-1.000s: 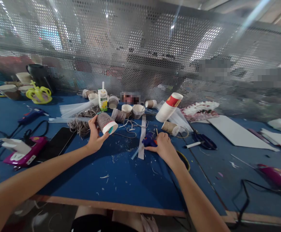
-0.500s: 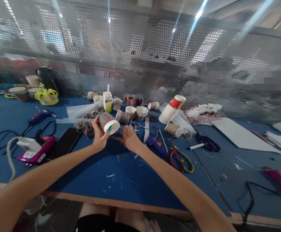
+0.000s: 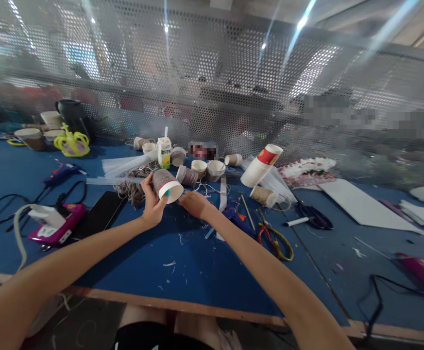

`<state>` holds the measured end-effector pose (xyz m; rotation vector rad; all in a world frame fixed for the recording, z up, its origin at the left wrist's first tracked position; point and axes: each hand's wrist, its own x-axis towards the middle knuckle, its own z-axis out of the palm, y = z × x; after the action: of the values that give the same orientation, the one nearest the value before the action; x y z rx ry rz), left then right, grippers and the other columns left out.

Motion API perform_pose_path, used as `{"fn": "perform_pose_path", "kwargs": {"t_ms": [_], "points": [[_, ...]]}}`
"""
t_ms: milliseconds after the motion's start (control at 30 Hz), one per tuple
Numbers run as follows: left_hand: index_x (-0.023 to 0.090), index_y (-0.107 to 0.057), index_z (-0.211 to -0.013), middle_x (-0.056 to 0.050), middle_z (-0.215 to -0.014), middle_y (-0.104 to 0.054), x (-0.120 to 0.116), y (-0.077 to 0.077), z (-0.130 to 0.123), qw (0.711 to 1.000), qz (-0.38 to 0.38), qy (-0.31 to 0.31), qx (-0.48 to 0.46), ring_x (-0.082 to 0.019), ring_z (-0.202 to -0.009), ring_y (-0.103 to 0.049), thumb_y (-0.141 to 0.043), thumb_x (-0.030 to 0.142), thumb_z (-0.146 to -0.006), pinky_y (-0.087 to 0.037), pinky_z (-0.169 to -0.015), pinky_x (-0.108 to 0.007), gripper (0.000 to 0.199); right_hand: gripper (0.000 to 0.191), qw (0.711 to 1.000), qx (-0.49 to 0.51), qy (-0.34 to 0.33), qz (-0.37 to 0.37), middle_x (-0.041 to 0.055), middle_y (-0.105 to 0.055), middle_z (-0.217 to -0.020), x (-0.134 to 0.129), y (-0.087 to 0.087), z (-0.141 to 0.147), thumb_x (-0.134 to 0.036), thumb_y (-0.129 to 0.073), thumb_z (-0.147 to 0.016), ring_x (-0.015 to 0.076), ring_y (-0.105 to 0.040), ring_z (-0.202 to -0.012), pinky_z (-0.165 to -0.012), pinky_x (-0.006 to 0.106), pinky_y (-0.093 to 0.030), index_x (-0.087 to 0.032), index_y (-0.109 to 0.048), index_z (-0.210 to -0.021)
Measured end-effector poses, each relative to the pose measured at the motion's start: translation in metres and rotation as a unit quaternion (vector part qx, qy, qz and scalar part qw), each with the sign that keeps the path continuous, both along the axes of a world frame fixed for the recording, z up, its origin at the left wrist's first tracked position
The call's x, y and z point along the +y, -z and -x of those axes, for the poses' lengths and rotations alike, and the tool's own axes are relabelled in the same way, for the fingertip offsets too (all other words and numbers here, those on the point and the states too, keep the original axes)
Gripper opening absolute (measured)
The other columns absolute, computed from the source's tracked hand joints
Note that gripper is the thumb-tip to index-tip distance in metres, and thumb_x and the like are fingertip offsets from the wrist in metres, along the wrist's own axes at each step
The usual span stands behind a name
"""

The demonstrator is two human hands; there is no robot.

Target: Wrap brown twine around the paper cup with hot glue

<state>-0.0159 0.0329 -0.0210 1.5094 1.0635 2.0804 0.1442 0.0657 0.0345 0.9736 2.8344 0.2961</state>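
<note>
My left hand (image 3: pixel 153 205) is closed round a paper cup (image 3: pixel 165 183) wrapped in grey-brown yarn. The cup lies tilted, its white rim turned toward me and to the right. Just right of that rim is my right hand (image 3: pixel 194 203), fingers bent and drawn together; what they hold, if anything, I cannot make out. Behind the cup a heap of grey-brown yarn (image 3: pixel 133 188) lies on the blue table (image 3: pixel 182 277). Another yarn-wrapped cup (image 3: pixel 187 176) rests on its side beyond my hands.
Right of my right forearm lie a blue glue gun (image 3: pixel 238 218) and red-yellow scissors (image 3: pixel 275 240). A stack of paper cups (image 3: pixel 261 166) leans farther back. On the left are a black phone (image 3: pixel 100 214), a magenta power strip (image 3: pixel 57 226) and a yellow crown (image 3: pixel 71 143). A drink carton (image 3: pixel 164 153) stands behind.
My right hand has shifted slightly down, staying close to the cup's rim. My left hand keeps its hold on the cup. The whole view has moved a little.
</note>
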Motion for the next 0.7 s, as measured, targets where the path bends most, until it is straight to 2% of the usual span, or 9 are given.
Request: {"fn": "perform_pose_path", "kwargs": {"t_ms": [100, 267, 500, 600, 700], "points": [[0.026, -0.031, -0.134, -0.011, -0.129, -0.036, 0.0, 0.0, -0.001, 1.0, -0.001, 0.002, -0.004, -0.033, -0.126, -0.038, -0.06, 0.064, -0.073, -0.027, -0.112, -0.054, 0.077, 0.031, 0.999, -0.001, 0.045, -0.007, 0.013, -0.072, -0.086, -0.01, -0.01, -0.029, -0.022, -0.04, -0.098, 0.0214, -0.064, -0.089, -0.074, 0.029, -0.045, -0.012, -0.068, -0.09], [0.026, -0.032, -0.133, -0.011, -0.128, -0.038, 0.002, 0.001, 0.0, 1.0, 0.007, 0.0, -0.015, -0.034, -0.128, -0.038, -0.06, 0.064, -0.073, -0.024, -0.113, -0.056, 0.077, 0.027, 0.992, -0.004, 0.128, -0.017, 0.0143, -0.072, -0.089, -0.023, -0.027, -0.068, -0.02, -0.044, -0.096, 0.0245, -0.065, -0.091, -0.076, 0.031, -0.045, -0.012, -0.068, -0.086], [0.025, -0.031, -0.133, -0.011, -0.126, -0.039, 0.006, 0.001, 0.006, 0.999, 0.029, -0.015, -0.029, -0.033, -0.126, -0.041, -0.057, 0.064, -0.075, -0.029, -0.111, -0.056, 0.074, 0.038, 0.969, 0.058, 0.237, -0.038, 0.0122, -0.069, -0.088, -0.026, -0.05, -0.068, -0.027, -0.026, -0.102, 0.0215, -0.065, -0.086, -0.066, 0.027, -0.044, -0.014, -0.061, -0.094], [0.025, -0.03, -0.133, -0.012, -0.127, -0.038, 0.005, 0.0, 0.006, 0.999, 0.029, -0.013, -0.027, -0.034, -0.126, -0.04, -0.056, 0.066, -0.074, -0.029, -0.111, -0.056, 0.076, 0.039, 0.969, 0.08, 0.228, -0.044, 0.0115, -0.067, -0.089, -0.024, -0.051, -0.065, -0.027, -0.024, -0.102, 0.0213, -0.062, -0.09, -0.071, 0.028, -0.044, -0.014, -0.059, -0.092], [0.026, -0.031, -0.132, -0.012, -0.129, -0.038, 0.003, 0.0, 0.004, 1.0, 0.027, -0.005, -0.011, -0.033, -0.127, -0.04, -0.056, 0.066, -0.074, -0.028, -0.111, -0.054, 0.075, 0.034, 0.985, 0.07, 0.153, -0.048, 0.0119, -0.065, -0.089, -0.023, -0.038, -0.065, -0.03, -0.031, -0.101, 0.0225, -0.059, -0.09, -0.073, 0.03, -0.044, -0.014, -0.059, -0.09]]}}
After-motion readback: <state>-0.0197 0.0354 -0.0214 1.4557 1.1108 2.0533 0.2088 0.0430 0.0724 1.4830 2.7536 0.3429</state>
